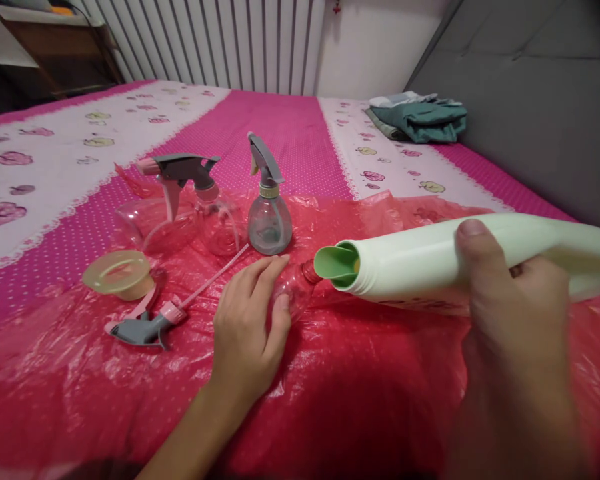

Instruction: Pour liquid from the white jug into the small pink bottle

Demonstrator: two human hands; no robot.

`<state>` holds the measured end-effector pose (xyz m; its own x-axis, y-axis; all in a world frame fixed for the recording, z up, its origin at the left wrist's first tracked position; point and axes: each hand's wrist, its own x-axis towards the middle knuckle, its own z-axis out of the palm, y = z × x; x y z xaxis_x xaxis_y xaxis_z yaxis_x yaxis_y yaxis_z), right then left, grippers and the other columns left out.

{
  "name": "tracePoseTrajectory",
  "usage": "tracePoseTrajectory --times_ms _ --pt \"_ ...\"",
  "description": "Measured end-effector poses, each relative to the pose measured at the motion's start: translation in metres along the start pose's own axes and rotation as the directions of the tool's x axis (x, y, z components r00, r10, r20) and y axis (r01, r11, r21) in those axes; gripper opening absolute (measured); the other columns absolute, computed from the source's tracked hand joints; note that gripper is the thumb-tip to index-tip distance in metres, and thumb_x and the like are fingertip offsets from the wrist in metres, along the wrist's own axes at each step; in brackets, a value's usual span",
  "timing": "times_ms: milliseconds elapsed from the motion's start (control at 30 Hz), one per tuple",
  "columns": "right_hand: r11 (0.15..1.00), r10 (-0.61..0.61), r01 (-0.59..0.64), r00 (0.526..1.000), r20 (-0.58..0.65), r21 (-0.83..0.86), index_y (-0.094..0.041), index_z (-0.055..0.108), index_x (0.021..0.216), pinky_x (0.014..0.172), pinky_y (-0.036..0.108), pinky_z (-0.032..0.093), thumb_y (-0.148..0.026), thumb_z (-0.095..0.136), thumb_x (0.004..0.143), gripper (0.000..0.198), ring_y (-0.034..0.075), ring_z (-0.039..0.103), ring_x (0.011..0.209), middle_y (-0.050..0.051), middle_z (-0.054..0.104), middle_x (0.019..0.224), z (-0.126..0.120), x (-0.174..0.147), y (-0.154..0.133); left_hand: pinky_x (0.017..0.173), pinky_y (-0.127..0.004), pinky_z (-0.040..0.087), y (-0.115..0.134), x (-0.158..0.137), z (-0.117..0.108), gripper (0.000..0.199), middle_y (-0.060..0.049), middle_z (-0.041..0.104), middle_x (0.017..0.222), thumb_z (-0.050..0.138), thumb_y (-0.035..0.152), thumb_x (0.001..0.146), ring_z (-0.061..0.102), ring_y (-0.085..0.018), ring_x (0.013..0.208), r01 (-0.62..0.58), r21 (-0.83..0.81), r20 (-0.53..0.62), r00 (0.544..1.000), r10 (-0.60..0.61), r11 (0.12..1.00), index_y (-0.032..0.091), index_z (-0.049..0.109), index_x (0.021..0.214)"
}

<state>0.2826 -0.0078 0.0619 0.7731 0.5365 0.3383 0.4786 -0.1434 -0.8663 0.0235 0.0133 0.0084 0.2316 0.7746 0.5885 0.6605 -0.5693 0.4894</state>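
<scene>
My right hand point(517, 313) grips a large pale green jug point(420, 257) by its handle and holds it tipped on its side. The jug's green pouring spout point(336, 263) points left at the neck of a clear bottle point(295, 288). Around that bottle my left hand point(253, 317) is wrapped, tilting its mouth toward the spout. Whether liquid flows cannot be made out. Left of my left hand, a loose grey and pink spray trigger head point(145, 327) lies with its thin tube. Beside it sits a yellowish cap-like piece with a wide rim point(117, 275).
A grey-topped spray bottle point(270, 220) stands behind my left hand, next to a clear spray bottle with a pink and grey head point(207, 220). Red plastic sheeting point(360, 387) covers the near bed. Folded clothes point(420, 119) lie far right by the grey headboard point(520, 87).
</scene>
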Motion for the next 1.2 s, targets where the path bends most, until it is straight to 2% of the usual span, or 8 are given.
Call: tracePoseTrajectory --times_ms 167,267,367,600,967,1200 --pt "0.996 0.077 -0.081 0.992 -0.096 -0.042 -0.012 0.074 0.097 0.071 0.042 0.048 -0.088 0.071 0.062 0.083 0.029 0.066 0.086 0.012 0.070 0.090 0.003 -0.002 -0.012 0.110 -0.050 0.052 0.000 0.000 0.000 0.041 -0.012 0.069 0.143 0.039 0.032 0.114 0.065 -0.031 0.131 0.003 0.002 0.003 1.000 -0.003 1.000 0.022 0.059 0.148" --pt "0.994 0.073 -0.078 0.994 -0.081 -0.070 -0.013 0.073 0.091 0.070 0.044 0.049 -0.087 0.072 0.054 0.083 0.030 0.066 0.085 0.013 0.070 0.089 0.002 -0.003 -0.016 0.110 -0.051 0.052 0.001 0.000 0.000 0.040 -0.012 0.069 0.143 0.040 0.031 0.114 0.065 -0.031 0.131 0.005 0.001 0.001 1.000 -0.005 1.000 0.021 0.059 0.148" --pt "0.995 0.058 -0.061 0.998 -0.035 -0.076 -0.014 0.075 0.096 0.072 0.046 0.051 -0.086 0.078 0.048 0.087 0.032 0.068 0.087 0.014 0.073 0.096 0.000 -0.002 -0.014 0.111 -0.051 0.052 0.000 -0.001 -0.001 0.040 -0.012 0.069 0.142 0.041 0.030 0.113 0.065 -0.031 0.131 0.006 -0.002 0.002 1.000 -0.006 1.000 0.022 0.060 0.147" --pt "0.999 0.015 -0.015 1.000 -0.016 -0.030 -0.015 0.078 0.107 0.079 0.048 0.053 -0.085 0.082 0.054 0.088 0.032 0.072 0.092 0.013 0.076 0.106 0.000 -0.002 -0.005 0.111 -0.050 0.051 0.000 -0.001 -0.001 0.040 -0.011 0.069 0.143 0.041 0.031 0.113 0.065 -0.031 0.132 0.006 -0.005 0.003 1.000 -0.006 1.000 0.022 0.059 0.148" --pt "0.999 0.005 -0.008 0.998 -0.062 -0.053 -0.019 0.082 0.105 0.089 0.061 0.057 -0.081 0.081 0.047 0.084 0.040 0.073 0.102 0.013 0.077 0.111 -0.006 -0.006 -0.015 0.110 -0.050 0.052 -0.001 0.000 -0.001 0.040 -0.013 0.070 0.140 0.040 0.031 0.114 0.066 -0.031 0.129 0.003 -0.009 -0.018 1.000 -0.003 1.000 0.019 0.061 0.146" --pt "0.994 -0.092 0.087 0.992 -0.087 -0.070 -0.024 0.084 0.113 0.094 0.066 0.057 -0.074 0.082 0.053 0.078 0.041 0.074 0.104 0.011 0.077 0.112 -0.008 -0.008 -0.020 0.107 -0.050 0.054 -0.001 -0.001 -0.001 0.039 -0.012 0.070 0.141 0.040 0.031 0.114 0.067 -0.030 0.129 -0.002 -0.004 -0.018 1.000 0.001 1.000 0.021 0.060 0.146"
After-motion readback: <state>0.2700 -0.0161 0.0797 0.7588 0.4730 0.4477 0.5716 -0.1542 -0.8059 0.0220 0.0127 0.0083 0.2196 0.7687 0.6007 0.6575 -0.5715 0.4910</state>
